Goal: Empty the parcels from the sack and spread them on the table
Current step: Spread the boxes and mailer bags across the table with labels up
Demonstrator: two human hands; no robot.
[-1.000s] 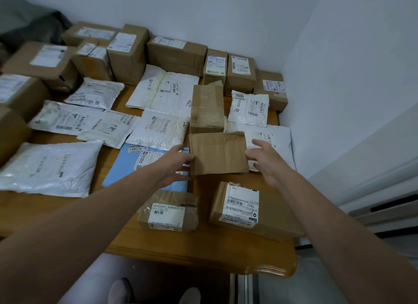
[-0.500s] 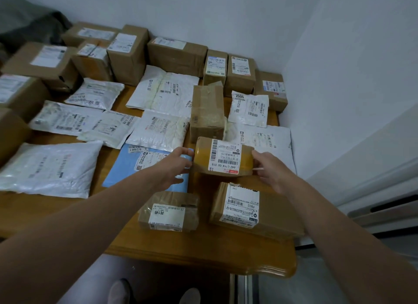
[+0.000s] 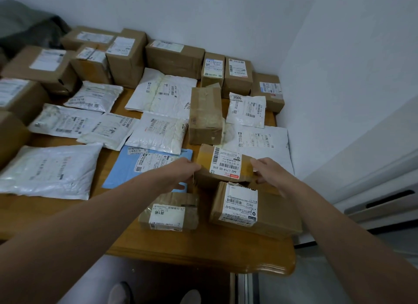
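Note:
A small brown cardboard parcel (image 3: 204,165) with a white barcode label facing up sits near the table's front right. My left hand (image 3: 181,170) grips its left end and my right hand (image 3: 268,170) grips its right end. It lies between a blue mailer (image 3: 119,170) on the left and a large white mailer (image 3: 271,145) behind it. Two more boxes lie just in front of it: a small taped one (image 3: 181,202) and a longer one (image 3: 278,215). The sack is not in view.
The wooden table (image 3: 181,249) is covered with several white plastic mailers (image 3: 45,168) and an upright box (image 3: 204,116) in the middle. Cardboard boxes (image 3: 174,57) line the back and left edges. White walls close in at the back and right.
The parcel in my hands has been turned over from its plain brown side to its label side and lowered toward the table. Both hands have stayed on its ends.

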